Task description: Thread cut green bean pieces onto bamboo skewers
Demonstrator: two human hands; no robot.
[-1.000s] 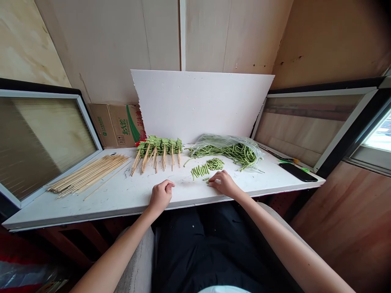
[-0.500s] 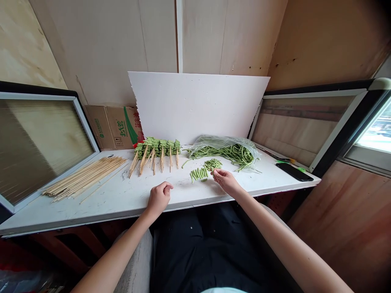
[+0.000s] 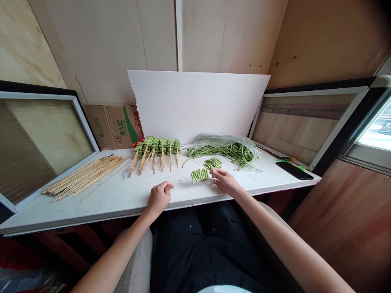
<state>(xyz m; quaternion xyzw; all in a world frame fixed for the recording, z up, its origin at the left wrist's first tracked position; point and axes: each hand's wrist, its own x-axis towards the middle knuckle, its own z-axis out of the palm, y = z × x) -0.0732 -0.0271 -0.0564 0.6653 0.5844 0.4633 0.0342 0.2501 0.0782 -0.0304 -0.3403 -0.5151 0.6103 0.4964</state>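
My right hand (image 3: 225, 180) rests on the white tabletop (image 3: 122, 195) with its fingertips pinched on a short green bean piece, right beside a row of cut bean pieces (image 3: 199, 174). A small heap of cut pieces (image 3: 213, 163) lies just behind it. My left hand (image 3: 159, 196) sits near the front edge, fingers curled loosely; what they hold, if anything, is hidden. Finished bean skewers (image 3: 156, 149) lie in a row at the back. Long green beans (image 3: 227, 151) spill from a clear plastic bag.
A bundle of bare bamboo skewers (image 3: 85, 175) lies at the left. A black phone (image 3: 295, 171) and a green-handled tool lie at the right edge. A white board (image 3: 195, 103) leans on the wall; a cardboard box (image 3: 114, 126) stands beside it. Glass-lidded cabinets flank the table.
My right hand lifted from the table's front area and moved back toward the row of cut beans, pinching a piece. My left hand has barely moved.
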